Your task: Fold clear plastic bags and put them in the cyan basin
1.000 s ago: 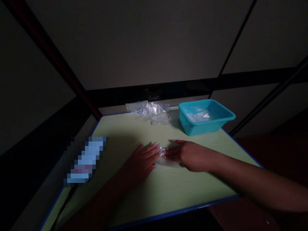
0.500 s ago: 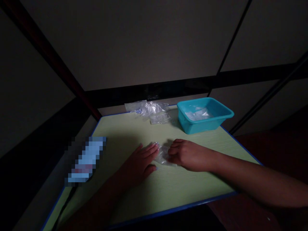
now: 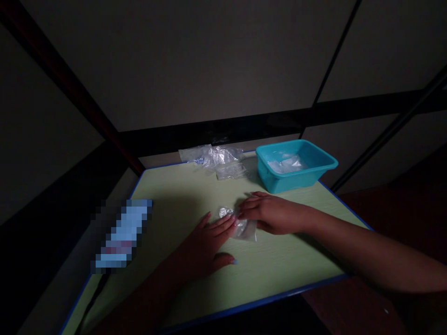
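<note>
A small clear plastic bag [image 3: 248, 231] lies flat on the pale green table [image 3: 195, 298] between my hands. My left hand [image 3: 217, 235] rests on its left part, fingers stretched out and thumb spread away toward me. From the right, my right hand [image 3: 267, 211] reaches over the bag's upper edge with its fingers extended, the tips touching the plastic close to my left fingertips. Part of the bag is covered by the fingers, and I cannot make out whether anything is inside it.
A turquoise plastic basin [image 3: 293, 180] with clear bags [image 3: 288, 164] in it stands at the back right. More crumpled clear bags [image 3: 221, 158] lie along the back edge. A pixelated flat object [image 3: 125, 232] with a dark cord sits at the left. A wall panel [image 3: 209, 70] rises behind.
My right hand has loosened from a closed grip, its fingers now extended and shifted up and left. My left hand has slid slightly right, its thumb spread farther, and more of the bag shows.
</note>
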Demonstrator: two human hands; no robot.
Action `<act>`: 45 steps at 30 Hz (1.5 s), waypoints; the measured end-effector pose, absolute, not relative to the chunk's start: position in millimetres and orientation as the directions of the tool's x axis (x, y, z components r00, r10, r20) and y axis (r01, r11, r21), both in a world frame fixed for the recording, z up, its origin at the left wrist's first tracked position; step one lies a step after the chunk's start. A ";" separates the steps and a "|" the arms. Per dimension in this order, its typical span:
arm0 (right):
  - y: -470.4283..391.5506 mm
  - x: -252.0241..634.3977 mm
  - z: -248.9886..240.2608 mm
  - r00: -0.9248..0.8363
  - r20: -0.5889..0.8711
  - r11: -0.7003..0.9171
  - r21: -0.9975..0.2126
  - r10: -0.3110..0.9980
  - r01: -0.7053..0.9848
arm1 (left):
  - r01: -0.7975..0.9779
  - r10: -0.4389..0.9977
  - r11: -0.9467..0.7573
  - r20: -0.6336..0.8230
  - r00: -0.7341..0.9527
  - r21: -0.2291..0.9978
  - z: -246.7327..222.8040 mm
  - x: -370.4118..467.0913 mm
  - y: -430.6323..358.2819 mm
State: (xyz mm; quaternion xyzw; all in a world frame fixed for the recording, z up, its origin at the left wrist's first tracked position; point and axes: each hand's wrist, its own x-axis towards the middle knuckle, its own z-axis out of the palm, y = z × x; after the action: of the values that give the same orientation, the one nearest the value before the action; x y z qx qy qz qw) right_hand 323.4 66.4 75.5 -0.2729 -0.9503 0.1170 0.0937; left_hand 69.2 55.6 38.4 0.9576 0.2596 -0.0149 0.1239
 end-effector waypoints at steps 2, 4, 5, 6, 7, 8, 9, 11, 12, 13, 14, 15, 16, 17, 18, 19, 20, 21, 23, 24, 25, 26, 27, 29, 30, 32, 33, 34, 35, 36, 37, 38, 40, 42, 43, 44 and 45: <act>67.1 324.1 75.6 -0.826 0.081 0.809 -0.278 0.557 0.518 | 0.488 0.487 -0.842 -0.066 0.871 0.230 36.7 68.5 55.7; 67.6 324.6 75.7 -0.841 0.055 0.812 -0.300 0.538 0.500 | 0.480 0.486 -0.852 -0.023 0.874 0.207 33.6 67.5 56.1; 67.7 325.0 75.8 -0.850 0.045 0.817 -0.308 0.525 0.488 | 0.483 0.491 -0.856 -0.004 0.871 0.186 32.1 67.0 56.3; 67.5 325.5 76.0 -0.855 0.036 0.819 -0.313 0.517 0.482 | 0.493 0.501 -0.855 0.010 0.865 0.161 30.8 66.6 56.6; 67.0 326.2 76.2 -0.857 0.026 0.818 -0.314 0.515 0.483 | 0.507 0.514 -0.851 0.018 0.858 0.137 30.1 66.4 56.9; 66.0 326.9 76.4 -0.855 0.012 0.814 -0.312 0.519 0.490 | 0.523 0.528 -0.844 0.018 0.849 0.117 29.9 66.4 57.1; 64.8 327.5 76.7 -0.851 -0.005 0.809 -0.308 0.525 0.501 | 0.540 0.543 -0.836 0.006 0.840 0.103 30.2 66.6 57.4; 61.9 328.3 77.0 -0.842 -0.041 0.798 -0.297 0.537 0.524 | 0.570 0.568 -0.816 -0.047 0.822 0.096 32.1 67.3 58.1; 60.5 328.4 76.9 -0.839 -0.058 0.795 -0.290 0.541 0.532 | 0.583 0.578 -0.807 -0.077 0.813 0.098 33.3 67.7 58.5; 59.3 328.3 76.7 -0.837 -0.071 0.794 -0.282 0.543 0.539 | 0.595 0.587 -0.798 -0.099 0.804 0.099 34.4 67.9 59.0; 58.3 328.1 76.4 -0.836 -0.080 0.794 -0.275 0.543 0.542 | 0.605 0.596 -0.790 -0.111 0.795 0.097 35.3 67.9 59.5; 57.7 327.7 76.1 -0.836 -0.083 0.796 -0.269 0.542 0.543 | 0.610 0.601 -0.787 -0.107 0.792 0.093 36.1 67.6 60.0; 57.4 327.2 75.7 -0.837 -0.079 0.798 -0.265 0.541 0.541 | 0.610 0.604 -0.788 -0.088 0.792 0.087 36.7 67.0 60.4; 57.2 326.6 75.6 -0.841 -0.069 0.803 -0.263 0.537 0.534 | 0.605 0.602 -0.792 -0.060 0.796 0.082 37.2 66.2 60.7; 57.1 326.0 75.6 -0.845 -0.053 0.809 -0.263 0.532 0.526 | 0.594 0.594 -0.800 -0.028 0.804 0.081 37.6 65.2 60.9; 57.0 325.3 76.0 -0.849 -0.036 0.815 -0.263 0.527 0.516 | 0.576 0.578 -0.813 0.002 0.816 0.086 37.9 64.2 60.9; 56.7 324.6 76.8 -0.852 -0.018 0.820 -0.263 0.523 0.509 | 0.555 0.559 -0.827 0.025 0.829 0.096 38.1 63.0 60.7; 56.1 323.8 78.0 -0.855 -0.003 0.824 -0.262 0.519 0.502 | 0.533 0.540 -0.838 0.040 0.841 0.112 38.2 61.8 60.4; 54.3 322.1 81.0 -0.860 0.021 0.834 -0.256 0.510 0.488 | 0.500 0.513 -0.853 0.056 0.857 0.150 37.7 59.6 59.9; 53.1 321.3 82.7 -0.862 0.028 0.839 -0.250 0.506 0.484 | 0.490 0.505 -0.855 0.062 0.861 0.169 37.2 58.6 59.7; 51.7 320.6 84.2 -0.864 0.030 0.843 -0.240 0.503 0.482 | 0.481 0.499 -0.858 0.068 0.864 0.182 36.5 57.8 59.8; 50.3 320.0 85.5 -0.864 0.029 0.845 -0.227 0.503 0.485 | 0.471 0.491 -0.861 0.072 0.868 0.190 35.8 57.1 59.9; 49.0 319.4 86.3 -0.862 0.027 0.845 -0.214 0.507 0.490 | 0.459 0.479 -0.868 0.077 0.874 0.193 35.0 56.6 60.2; 47.0 318.3 86.4 -0.857 0.024 0.842 -0.201 0.515 0.501 | 0.433 0.453 -0.883 0.089 0.887 0.183 33.6 56.5 60.4; 46.3 317.6 85.7 -0.855 0.031 0.841 -0.201 0.517 0.501 | 0.425 0.446 -0.889 0.107 0.889 0.171 32.9 56.9 60.1; 45.3 315.8 83.0 -0.855 0.056 0.843 -0.209 0.516 0.495 | 0.420 0.443 -0.895 0.189 0.877 0.147 31.5 59.2 58.4; 44.9 314.7 81.4 -0.855 0.071 0.845 -0.209 0.514 0.491 | 0.424 0.447 -0.895 0.243 0.861 0.140 30.9 61.1 57.0; 44.5 313.5 79.7 -0.854 0.086 0.848 -0.205 0.514 0.489 | 0.437 0.459 -0.888 0.288 0.841 0.141 30.5 63.5 55.2; 43.9 312.3 78.1 -0.851 0.096 0.848 -0.196 0.516 0.492 | 0.457 0.480 -0.877 0.316 0.818 0.149 30.4 66.3 53.2; 43.4 311.3 76.7 -0.849 0.102 0.848 -0.184 0.519 0.496 | 0.481 0.507 -0.862 0.323 0.799 0.162 30.6 69.2 51.1; 42.9 310.5 75.5 -0.845 0.105 0.846 -0.173 0.524 0.504 | 0.509 0.539 -0.842 0.309 0.783 0.178 31.1 72.2 49.2; 42.6 310.0 74.4 -0.841 0.106 0.844 -0.167 0.530 0.510 | 0.539 0.573 -0.820 0.283 0.769 0.193 31.8 74.8 47.6; 43.2 310.3 72.6 -0.845 0.118 0.847 -0.188 0.522 0.497 | 0.587 0.623 -0.782 0.233 0.747 0.211 33.6 78.4 45.5; 45.4 311.9 70.6 -0.866 0.140 0.864 -0.246 0.480 0.440 | 0.608 0.643 -0.765 0.201 0.739 0.212 35.1 79.4 45.0; 47.0 312.9 69.4 -0.875 0.156 0.872 -0.268 0.458 0.409 | 0.611 0.645 -0.763 0.194 0.739 0.211 35.5 79.2 45.2; 48.6 313.9 68.1 -0.881 0.173 0.881 -0.275 0.439 0.385 | 0.609 0.644 -0.764 0.192 0.741 0.211 35.7 78.8 45.5; 50.2 314.6 66.6 -0.884 0.191 0.889 -0.266 0.427 0.372 | 0.606 0.642 -0.765 0.191 0.742 0.217 36.0 78.4 45.9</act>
State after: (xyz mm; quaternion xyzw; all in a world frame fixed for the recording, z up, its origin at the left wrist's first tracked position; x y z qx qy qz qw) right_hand 314.6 50.2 66.6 -0.2072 -0.9641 0.1117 0.1229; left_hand 78.4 45.9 36.0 0.9307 0.3353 0.1281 0.0705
